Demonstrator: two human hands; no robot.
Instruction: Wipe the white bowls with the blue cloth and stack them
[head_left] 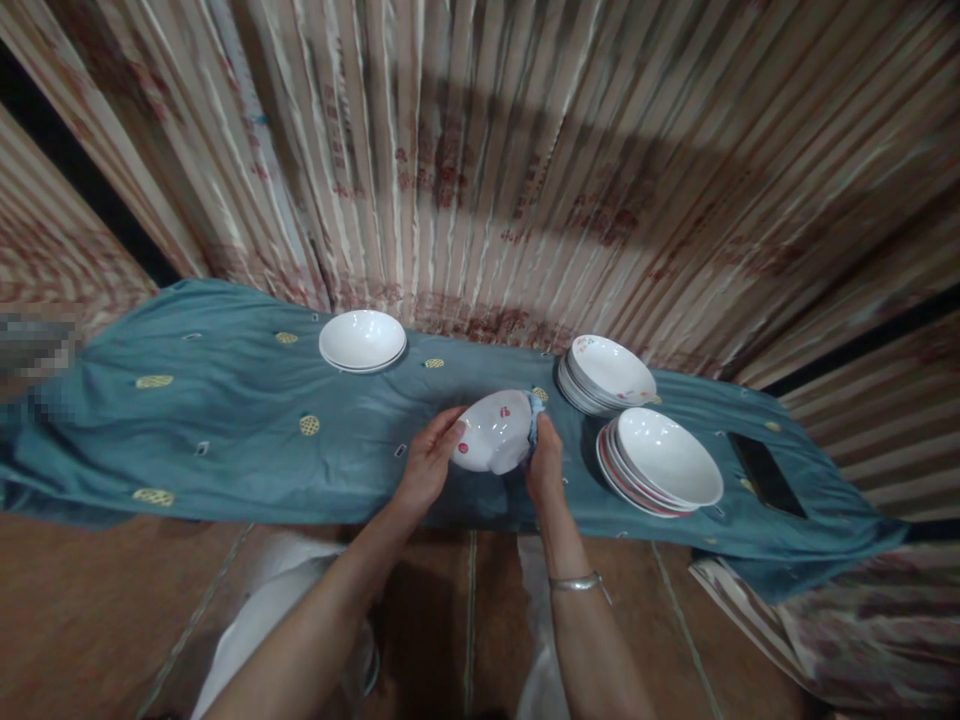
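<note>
Partly curled around the left edge of a white, round, glossy bowl with small red motifs (487, 430), thumb on the outer wall, in the left hand (433, 455). Bent closed over a small light-blue cloth (535, 415) at the opposite edge, pressing it against the bowl, in the right hand (546, 460), with a silver metal bracelet (575, 582) around the wrist. Held up above the front middle of the tabletop (247, 440), tipped on its side, with mouth turned away toward the curtain and foot ring toward the wearer, low and to the right. Slanted along its longer visible span from lower left to upper right. Spread beneath, a wrinkled teal cloth (247, 390) printed with yellow pineapple-like shapes. Set upright at back left, a short stack of white shallow bowls (363, 338); to the right, a stack of white floral-rimmed bowls (611, 372), with a stack of white and red-banded bowls (667, 458) just in front. Lying flat near the right end, a black rectangular phone (766, 474). Hanging behind, a pleated beige curtain with reddish patterns (480, 180); below, a brown tiled floor (427, 620) with pale joints.
</note>
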